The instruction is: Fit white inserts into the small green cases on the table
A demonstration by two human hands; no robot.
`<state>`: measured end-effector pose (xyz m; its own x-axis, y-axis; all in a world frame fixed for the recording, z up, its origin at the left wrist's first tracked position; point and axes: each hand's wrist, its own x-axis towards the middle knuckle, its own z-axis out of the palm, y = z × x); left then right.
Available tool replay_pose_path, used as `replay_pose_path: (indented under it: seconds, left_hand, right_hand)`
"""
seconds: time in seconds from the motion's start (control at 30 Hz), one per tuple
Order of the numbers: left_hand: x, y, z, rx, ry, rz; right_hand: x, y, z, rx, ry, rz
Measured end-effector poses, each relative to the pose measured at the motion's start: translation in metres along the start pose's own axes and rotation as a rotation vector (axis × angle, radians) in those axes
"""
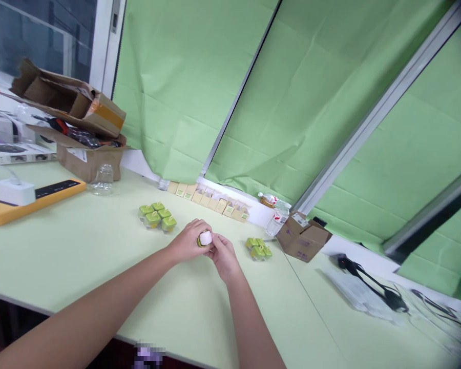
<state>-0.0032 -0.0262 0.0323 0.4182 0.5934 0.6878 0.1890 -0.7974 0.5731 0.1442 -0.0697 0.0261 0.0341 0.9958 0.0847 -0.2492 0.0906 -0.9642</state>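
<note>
My left hand [189, 240] is closed around a small rounded thing with a pale pinkish-white end and a green edge [205, 238]. Fingers of my right hand [223, 255] are pinched together against its right side; what exactly they grip is hidden. Both hands are above the middle of the table. Left of them sits a cluster of small clear boxes with green lids [157, 216]. A second cluster of green-lidded boxes [258, 249] stands to the right of my right hand.
Small tan boxes [209, 199] line the table's back edge. Beyond them at right are plastic bottles [278, 218] and a carton [302, 237]. Farther right lie black cables [372, 284]. At left are a clear jar [103, 180], an orange power strip [57, 192] and stacked cardboard boxes [88, 161].
</note>
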Motion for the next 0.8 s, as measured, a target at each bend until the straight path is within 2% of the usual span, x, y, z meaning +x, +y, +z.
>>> replay_pose_path:
  seconds: [0.13,0.2,0.33,0.43,0.67,0.8]
  left_hand:
    - [-0.001,0.001,0.001,-0.002,0.012,0.0]
    - [-0.001,0.001,0.002,-0.002,0.043,-0.005]
    - [-0.002,0.001,0.002,-0.002,0.102,0.019]
    - [-0.002,0.0,0.002,0.005,0.101,0.029]
    - [-0.006,-0.002,0.005,-0.05,-0.001,-0.027]
    - [-0.01,-0.01,0.014,-0.096,-0.024,-0.12]
  right_hand:
    - [0.002,0.002,-0.001,0.008,0.032,0.037]
    - [0.002,0.002,0.002,0.044,0.019,0.109]
    - [0.0,0.006,0.007,0.087,-0.135,0.312]
    - [-0.001,0.008,0.008,0.092,-0.161,0.222]
    - [0.0,0.003,0.005,0.114,-0.058,0.085]
    - [0.004,0.007,0.002,0.077,0.11,-0.051]
